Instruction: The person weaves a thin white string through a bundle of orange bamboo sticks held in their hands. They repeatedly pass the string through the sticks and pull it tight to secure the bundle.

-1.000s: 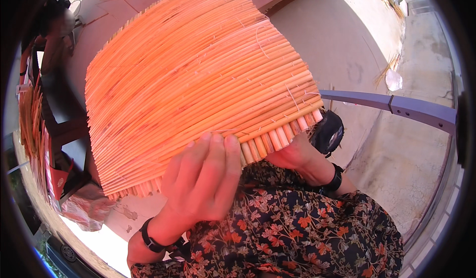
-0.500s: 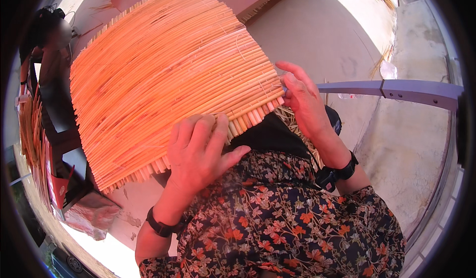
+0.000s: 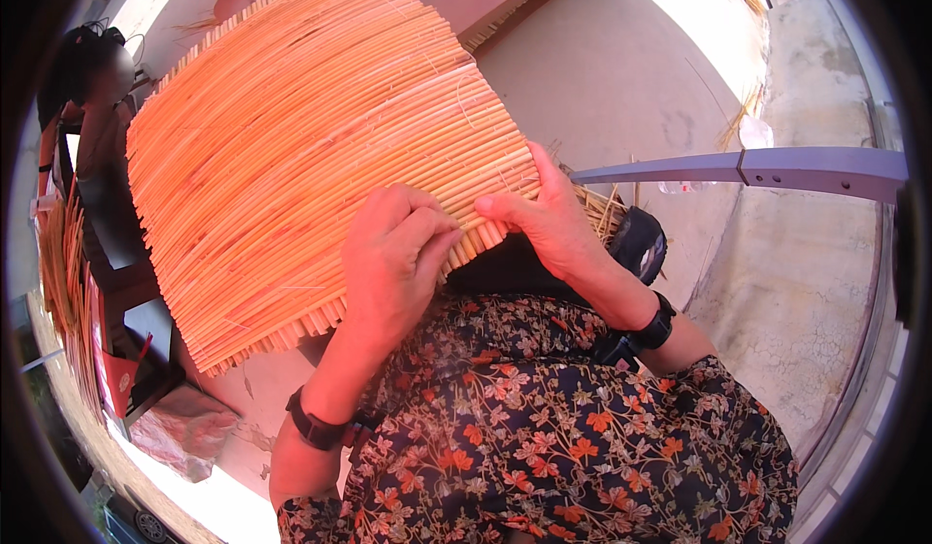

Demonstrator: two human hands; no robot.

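A mat of pale reed sticks [image 3: 311, 136], tinted orange-pink and bound with thin threads, slants above my lap. My left hand [image 3: 393, 263] is bent over its near edge, fingertips pinched on it; whether a thread is between them I cannot make out. To its right, my right hand [image 3: 549, 229] grips the near right corner, thumb on top and the other fingers partly hidden. Loose straw [image 3: 607, 216] shows behind that hand.
A purple-grey bar [image 3: 815, 170] extends to the right. A person [image 3: 87, 78] is at the upper left, beside dark furniture. Long straw [image 3: 60, 272] stands at the left, above a crumpled plastic sheet [image 3: 180, 432]. A dark object [image 3: 636, 243] lies right of my hands.
The mat has shifted toward the upper left. My right hand came out from underneath onto its corner, and my left hand moved up the edge, its fingers drawing together.
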